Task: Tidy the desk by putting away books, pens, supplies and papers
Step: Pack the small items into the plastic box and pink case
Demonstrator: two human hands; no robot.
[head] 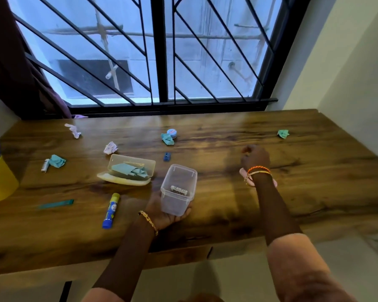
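The left hand [169, 211] cradles a small clear plastic tub [179, 188] from below, palm up and fingers curled round its base, holding it just above the near part of the wooden desk [314, 171]. One white eraser [179, 190] lies in the bottom of the tub. The right hand [255, 158] is out over the middle of the desk with its fingers drawn together into a loose curl; its back faces the camera, so I cannot tell whether it pinches some small item or holds nothing. A pink object [243, 173] shows beside that wrist, partly hidden by the arm. The step in hand looks like gathering small supplies into the tub. Much is still scattered: a blue sharpener [166, 156] just beyond the tub, a small round blue tin [172, 133] touching a crumpled teal paper [167, 139], a glue stick [110, 211] and a teal pen [56, 204] to the left, another white eraser [45, 165] by a second teal wad [57, 161], and a teal wad [283, 134] far right. An open clear case [131, 168] already holds teal scraps. If the right hand carries something, the next move is probably to bring it over the tub's mouth and let go; otherwise the sharpener is the nearest pick, needing a fingertip pinch.
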